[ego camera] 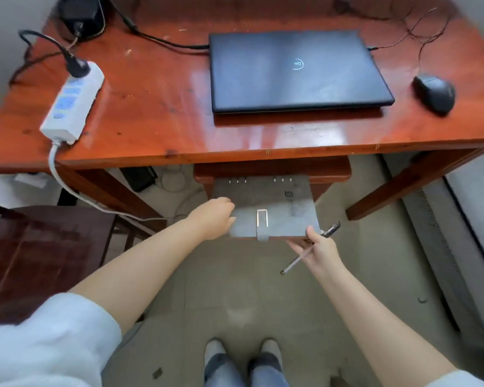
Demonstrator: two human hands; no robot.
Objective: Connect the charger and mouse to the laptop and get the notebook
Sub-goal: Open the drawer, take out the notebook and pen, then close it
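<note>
A person's left hand (217, 217) grips the left edge of a grey notebook (271, 210) in the open drawer (271, 170) under the desk (165, 107); the right hand (317, 248), fingers closed on a pen (309, 248), pinches its near right corner.

Little here can be read. The closed laptop (296, 71), upper centre of the frame, carries a pale round emblem on its lid, too blurred to name. The grey notebook (268, 210), lower centre, bears faint dark marks, also illegible.
</note>
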